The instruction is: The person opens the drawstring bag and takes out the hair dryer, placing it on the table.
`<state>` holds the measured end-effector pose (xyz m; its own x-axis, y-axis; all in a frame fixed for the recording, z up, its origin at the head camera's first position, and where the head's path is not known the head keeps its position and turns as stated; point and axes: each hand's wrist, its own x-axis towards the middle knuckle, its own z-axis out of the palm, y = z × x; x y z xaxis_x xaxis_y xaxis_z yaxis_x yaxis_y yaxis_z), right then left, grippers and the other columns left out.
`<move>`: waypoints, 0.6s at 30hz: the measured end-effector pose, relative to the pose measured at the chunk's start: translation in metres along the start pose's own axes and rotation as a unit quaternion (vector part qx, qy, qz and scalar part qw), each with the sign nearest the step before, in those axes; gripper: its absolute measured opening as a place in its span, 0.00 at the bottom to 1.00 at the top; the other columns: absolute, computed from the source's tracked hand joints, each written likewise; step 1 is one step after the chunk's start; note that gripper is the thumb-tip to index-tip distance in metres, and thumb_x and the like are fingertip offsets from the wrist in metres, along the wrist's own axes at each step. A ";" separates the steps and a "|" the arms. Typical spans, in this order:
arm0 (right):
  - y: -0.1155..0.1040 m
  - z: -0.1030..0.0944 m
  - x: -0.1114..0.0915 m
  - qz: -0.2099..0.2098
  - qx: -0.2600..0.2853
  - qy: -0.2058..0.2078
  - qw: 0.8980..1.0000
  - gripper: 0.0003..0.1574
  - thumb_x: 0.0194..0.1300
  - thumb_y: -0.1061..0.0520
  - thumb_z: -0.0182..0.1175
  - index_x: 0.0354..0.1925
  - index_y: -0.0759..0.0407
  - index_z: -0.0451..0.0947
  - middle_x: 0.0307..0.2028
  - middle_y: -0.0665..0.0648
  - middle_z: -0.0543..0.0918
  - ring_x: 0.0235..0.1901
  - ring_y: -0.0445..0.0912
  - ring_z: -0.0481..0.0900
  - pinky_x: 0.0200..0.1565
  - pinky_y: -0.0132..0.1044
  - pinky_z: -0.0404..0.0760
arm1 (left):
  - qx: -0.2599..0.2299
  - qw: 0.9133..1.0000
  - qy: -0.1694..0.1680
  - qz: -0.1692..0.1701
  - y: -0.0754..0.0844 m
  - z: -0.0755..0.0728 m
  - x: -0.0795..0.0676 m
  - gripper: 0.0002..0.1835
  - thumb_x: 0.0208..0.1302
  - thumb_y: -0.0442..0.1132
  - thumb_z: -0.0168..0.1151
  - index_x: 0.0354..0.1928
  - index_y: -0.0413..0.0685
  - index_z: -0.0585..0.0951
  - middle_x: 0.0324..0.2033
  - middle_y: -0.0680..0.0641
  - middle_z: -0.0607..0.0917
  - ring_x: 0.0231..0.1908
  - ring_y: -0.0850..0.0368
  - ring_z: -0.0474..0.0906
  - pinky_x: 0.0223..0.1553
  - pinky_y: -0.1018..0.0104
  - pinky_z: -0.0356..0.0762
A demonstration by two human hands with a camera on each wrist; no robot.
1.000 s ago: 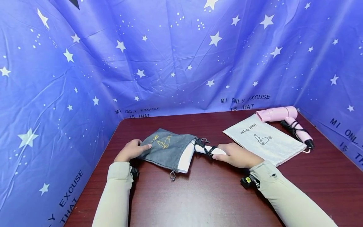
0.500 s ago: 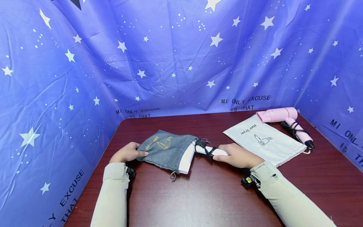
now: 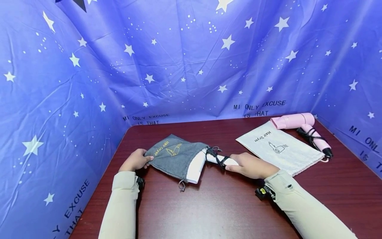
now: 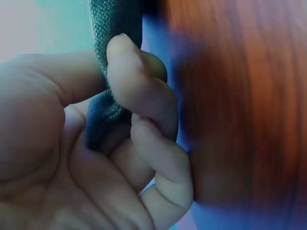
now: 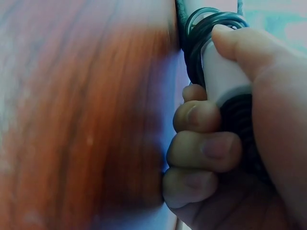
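Observation:
A grey drawstring bag [image 3: 170, 156] with yellow "Hair Dryer" print lies left of centre in the head view. Partway inside it is a white hair dryer [image 3: 196, 167], its body end showing at the bag's mouth and its handle outside. My left hand [image 3: 135, 160] pinches the bag's closed left corner; the left wrist view shows the grey cloth [image 4: 115, 28] between thumb and curled fingers. With fingers wrapped round it, my right hand [image 3: 250, 165] grips the dryer's handle [image 5: 223, 72]. A black cord [image 5: 211, 33] is wound about that handle, close to my thumb.
To the right, a white drawstring bag [image 3: 277, 149] with black "Hair Dryer" print lies flat on the dark red table [image 3: 203, 212]. A pink hair dryer [image 3: 293, 121] with its cord wrapped rests at that bag's far right edge. A blue star-patterned curtain [image 3: 185, 59] surrounds the table.
My left hand has slid left, from over the grey bag to its corner, where it now pinches the cloth. My right hand and the white hair dryer have stayed nearly in place.

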<state>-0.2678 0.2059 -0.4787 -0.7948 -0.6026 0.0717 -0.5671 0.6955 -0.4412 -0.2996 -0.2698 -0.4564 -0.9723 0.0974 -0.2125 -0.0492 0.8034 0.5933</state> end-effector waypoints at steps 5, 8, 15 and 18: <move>0.002 0.000 0.002 -0.012 -0.012 0.000 1.000 0.18 0.75 0.34 0.57 0.39 0.44 0.75 0.26 0.40 0.75 0.28 0.35 0.73 0.36 0.34 0.75 | 0.010 1.000 0.003 -0.016 0.002 0.001 0.001 0.10 0.74 0.40 0.63 0.39 0.39 0.79 0.23 0.47 0.82 0.25 0.56 0.79 0.28 0.64 0.76; 0.002 0.000 0.003 -0.016 -0.011 -0.001 1.000 0.18 0.75 0.34 0.57 0.38 0.44 0.75 0.26 0.40 0.75 0.28 0.35 0.73 0.35 0.33 0.74 | 0.014 1.000 -0.001 -0.021 0.005 0.000 0.002 0.10 0.74 0.39 0.63 0.41 0.37 0.79 0.23 0.46 0.82 0.24 0.56 0.79 0.28 0.64 0.76; 0.000 -0.004 0.002 -0.015 -0.001 -0.004 1.000 0.17 0.75 0.35 0.57 0.37 0.44 0.74 0.25 0.40 0.73 0.27 0.35 0.72 0.35 0.33 0.73 | -0.001 0.998 -0.042 -0.037 0.012 -0.005 0.007 0.14 0.74 0.36 0.62 0.52 0.30 0.77 0.23 0.47 0.80 0.22 0.57 0.75 0.30 0.64 0.76; 0.001 -0.004 0.002 -0.014 0.000 -0.004 1.000 0.18 0.75 0.35 0.58 0.36 0.44 0.74 0.24 0.39 0.73 0.27 0.35 0.72 0.34 0.32 0.73 | 0.010 0.998 -0.050 -0.042 0.014 -0.007 0.009 0.11 0.74 0.37 0.62 0.47 0.33 0.78 0.22 0.48 0.80 0.22 0.57 0.73 0.29 0.65 0.74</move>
<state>-0.2710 0.2068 -0.4757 -0.7771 -0.6247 0.0761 -0.5888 0.6791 -0.4384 -0.3103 -0.2623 -0.4445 -0.9370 0.0862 -0.3385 -0.1246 0.8228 0.5546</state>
